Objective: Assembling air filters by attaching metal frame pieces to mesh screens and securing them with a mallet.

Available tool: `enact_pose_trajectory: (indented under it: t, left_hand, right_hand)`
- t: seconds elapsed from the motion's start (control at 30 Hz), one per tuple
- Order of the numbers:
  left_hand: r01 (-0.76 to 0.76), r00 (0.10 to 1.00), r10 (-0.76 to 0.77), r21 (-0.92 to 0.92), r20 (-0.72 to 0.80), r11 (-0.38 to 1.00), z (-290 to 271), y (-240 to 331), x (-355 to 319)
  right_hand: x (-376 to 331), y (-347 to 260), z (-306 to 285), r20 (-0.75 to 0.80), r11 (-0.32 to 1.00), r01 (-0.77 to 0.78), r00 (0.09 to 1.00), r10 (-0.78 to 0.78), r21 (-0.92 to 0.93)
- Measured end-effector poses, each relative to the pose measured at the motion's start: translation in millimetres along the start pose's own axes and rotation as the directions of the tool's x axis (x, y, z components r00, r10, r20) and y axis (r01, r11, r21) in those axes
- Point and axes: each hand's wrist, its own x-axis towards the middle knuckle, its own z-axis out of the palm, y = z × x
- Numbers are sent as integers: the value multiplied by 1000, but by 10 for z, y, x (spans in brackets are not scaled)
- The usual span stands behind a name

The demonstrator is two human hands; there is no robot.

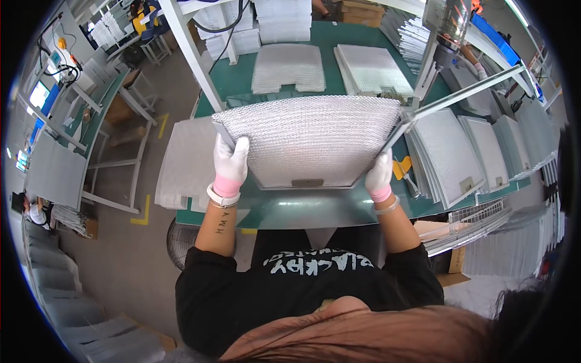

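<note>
A silver metal mesh filter panel (321, 142) with a thin frame is held tilted up over the green table (290, 209). My left hand (231, 160), in a white glove with a pink cuff, grips its left edge with the thumb on the mesh face. On the right edge my right hand (379, 171), gloved the same way, is closed round the frame; its fingers behind the panel are hidden. A small brownish plate (307, 183) sits at the middle of the panel's lower edge. Just right of my right hand lies a tool with a yellow head (402, 167).
Mesh sheets (187, 160) lie at the left, and a notched stack (288, 66) sits behind the panel. Another stack (372, 68) is at the back right. Framed panels (448, 154) lean in a row at the right. A metal post (192, 54) rises at the back left.
</note>
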Motion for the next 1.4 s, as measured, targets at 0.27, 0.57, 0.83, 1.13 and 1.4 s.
enact_pose_trajectory:
  t: [0.27, 0.57, 0.83, 1.13, 1.4]
  left_hand:
    - [0, 1000, 0, -12, 28, 1000, -12, -36, 42]
    - [-12, 997, 6, 78, 81, 997, -30, -60, -25]
    - [-6, 995, 0, 67, 99, 998, -10, -46, -50]
    - [-38, 989, 28, 69, 142, 997, -38, -90, -68]
    - [-5, 994, -6, 100, 105, 995, -8, -95, -38]
  right_hand:
    - [-60, 250, 0, -13, 908, 174, 981, -194, -381]
    - [396, -325, -84, -80, 764, 464, 830, -551, -449]
    - [625, -523, -192, 73, 974, 96, 991, -113, 204]
    - [645, -645, -111, -80, 956, 290, 953, -293, -44]
    - [620, -647, -173, -49, 916, 41, 999, -23, 399]
